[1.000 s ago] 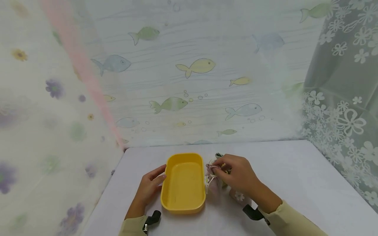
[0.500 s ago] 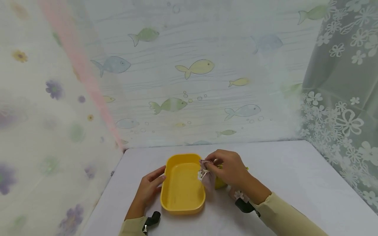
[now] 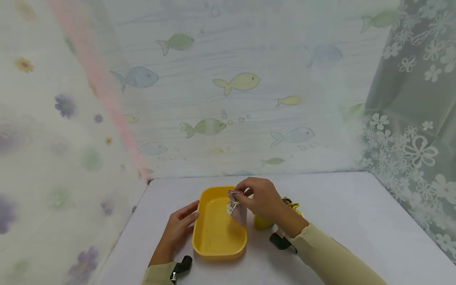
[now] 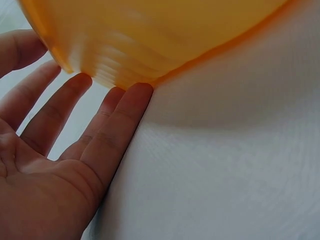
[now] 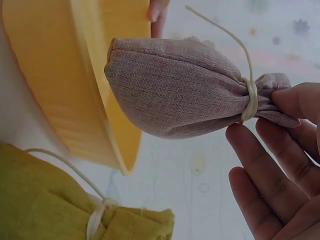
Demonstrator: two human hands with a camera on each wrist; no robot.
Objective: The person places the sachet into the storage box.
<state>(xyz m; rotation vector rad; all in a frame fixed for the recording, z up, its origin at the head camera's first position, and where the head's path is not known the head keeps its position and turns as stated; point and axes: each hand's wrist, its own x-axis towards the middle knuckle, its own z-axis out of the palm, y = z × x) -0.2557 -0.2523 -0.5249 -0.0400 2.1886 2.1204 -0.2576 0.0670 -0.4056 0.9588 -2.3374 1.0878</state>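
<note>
By its gathered neck, my right hand [image 3: 261, 198] pinches a mauve cloth pouch [image 3: 238, 213] tied with a cream cord. The pouch hangs over the right side of a yellow plastic tray [image 3: 210, 253]. In the right wrist view, the pouch [image 5: 175, 87] looks plump, and thumb and fingers close on the cloth beyond the cord. My left hand [image 3: 178, 227] touches the tray's left side; its fairly straight fingertips [image 4: 137, 95] rest against the outer wall in the left wrist view. A mustard-yellow pouch [image 5: 45, 195] stands right of the tray, partly behind my right hand.
Something dark-patterned with yellow [image 3: 290, 202] sits just behind my right wrist, mostly covered. A white cloth [image 3: 342, 221] covers the table. Curtains printed with fish and flowers [image 3: 228, 118] hang behind and at both sides.
My right hand has carried the mauve pouch leftward and up, from beside the tray to over its right part. The mustard-yellow pouch shows more now. My left hand has stayed at the tray.
</note>
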